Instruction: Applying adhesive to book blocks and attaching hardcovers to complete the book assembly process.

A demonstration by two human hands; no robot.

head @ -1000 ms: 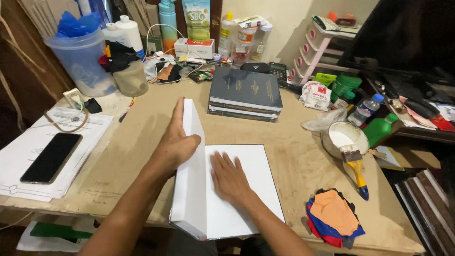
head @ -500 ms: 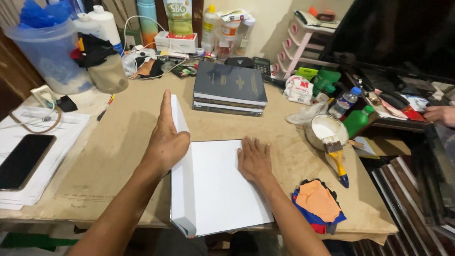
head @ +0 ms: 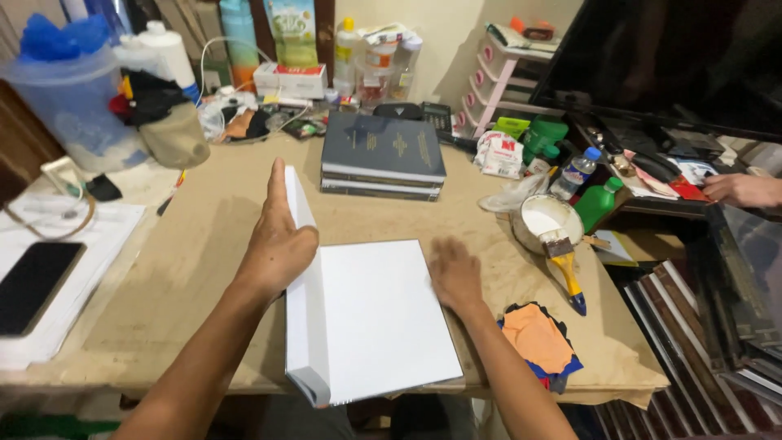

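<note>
A thick white book block (head: 376, 319) lies on the brown paper-covered table (head: 204, 244), near its front edge. Its white cover flap (head: 295, 244) stands upright along the left side. My left hand (head: 277, 240) holds that flap up, fingers straight and pressed against it. My right hand (head: 456, 275) lies flat at the block's right edge, fingers spread, half on the page and half on the paper. A white bowl of glue (head: 544, 222) with a yellow-handled brush (head: 564, 265) across it sits to the right.
Two dark hardcover books (head: 383, 153) are stacked behind. Coloured cloth scraps (head: 536, 338) lie at the front right. A black phone (head: 32, 285) rests on papers at left. Bottles, a plastic tub (head: 73, 106) and clutter line the back. Another person's hand (head: 743, 189) shows at far right.
My right hand has slid across the white page from its middle to the right edge. My left hand still holds the flap upright. The view moved closer.
</note>
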